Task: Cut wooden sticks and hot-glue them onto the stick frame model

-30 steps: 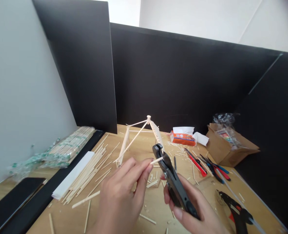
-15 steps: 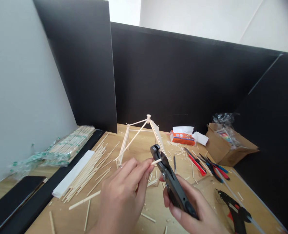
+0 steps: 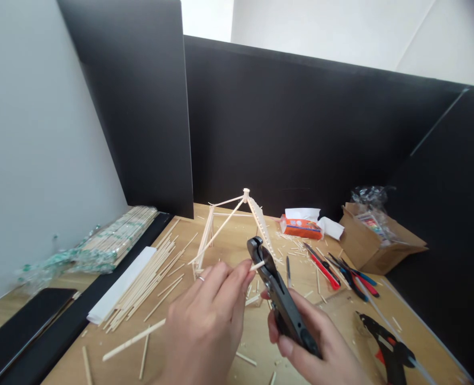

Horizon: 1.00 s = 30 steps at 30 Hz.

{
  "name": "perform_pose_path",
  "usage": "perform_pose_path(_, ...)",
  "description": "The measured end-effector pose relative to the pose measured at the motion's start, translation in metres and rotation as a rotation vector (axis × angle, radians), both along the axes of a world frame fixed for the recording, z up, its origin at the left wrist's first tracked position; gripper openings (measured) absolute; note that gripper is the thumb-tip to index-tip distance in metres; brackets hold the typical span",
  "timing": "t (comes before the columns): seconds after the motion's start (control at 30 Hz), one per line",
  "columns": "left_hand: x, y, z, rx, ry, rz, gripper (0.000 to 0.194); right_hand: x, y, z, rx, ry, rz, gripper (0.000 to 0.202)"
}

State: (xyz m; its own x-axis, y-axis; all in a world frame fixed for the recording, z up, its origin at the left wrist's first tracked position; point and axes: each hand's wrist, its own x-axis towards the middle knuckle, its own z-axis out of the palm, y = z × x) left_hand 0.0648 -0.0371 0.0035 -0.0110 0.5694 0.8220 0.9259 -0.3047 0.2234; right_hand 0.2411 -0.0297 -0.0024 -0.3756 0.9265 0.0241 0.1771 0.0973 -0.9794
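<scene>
My left hand (image 3: 210, 315) pinches a thin wooden stick (image 3: 134, 339). One end of it pokes out past the fingertips, and the long end slants down to the left. A pair of dark grey shears (image 3: 282, 302) with a hooked jaw is gripped in my right hand (image 3: 312, 342). The stick's short end lies at the jaws; whether they close on it I cannot tell. Behind my hands stands a frame of glued sticks (image 3: 224, 214), peaked at the top, with a row of sticks covering its right face.
Loose sticks (image 3: 152, 278) and white paper (image 3: 120, 286) lie left, near wrapped stick bundles (image 3: 118, 238) and a black phone (image 3: 24, 326). At right are a tissue pack (image 3: 301, 227), red utility knife (image 3: 325, 270), pliers (image 3: 351, 283), cardboard box (image 3: 375, 248) and glue gun (image 3: 387, 342). Offcuts litter the wooden table (image 3: 261, 331).
The stick's long end has dipped down and to the left a little. The shears and my right hand have shifted slightly left. Both hands keep their hold.
</scene>
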Motion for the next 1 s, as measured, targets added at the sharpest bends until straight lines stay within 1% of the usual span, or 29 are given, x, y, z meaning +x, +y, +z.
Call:
perform_pose_path(0.17, 0.001, 0.000, 0.000, 0.024, 0.075, 0.043, 0.016, -0.002, 0.000, -0.002, 0.032, -0.055, -0.041, 0.038)
perform_pose_path(0.3, 0.001, 0.001, -0.001, 0.070, 0.166, 0.063, 0.017, -0.004, 0.002, -0.004, 0.046, -0.100, -0.088, 0.035)
perform_pose_path(0.43, 0.001, 0.005, -0.003, 0.101, 0.216, 0.070, 0.019, 0.000, 0.005, -0.004, 0.069, -0.186, -0.062, 0.031)
perform_pose_path(0.5, 0.002, 0.006, -0.003, 0.108, 0.228, 0.067, 0.020, 0.001, 0.005, -0.004, 0.090, -0.218, -0.058, 0.026)
perform_pose_path(0.6, 0.002, 0.007, -0.003, 0.119, 0.232, 0.055, 0.020, 0.002, 0.003, -0.003, 0.140, -0.235, -0.090, 0.022)
perform_pose_path(0.7, 0.002, 0.006, -0.002, 0.131, 0.232, 0.046, 0.021, 0.001, 0.002, -0.005, 0.182, -0.248, -0.118, 0.024)
perform_pose_path(0.83, 0.002, 0.002, -0.002, 0.150, 0.231, 0.034, 0.022, -0.001, 0.001, -0.010, 0.260, -0.268, -0.154, 0.031)
perform_pose_path(1.0, 0.002, -0.005, -0.004, 0.135, 0.226, -0.015, 0.033, -0.001, -0.003, -0.016, 0.313, -0.350, -0.170, 0.030)
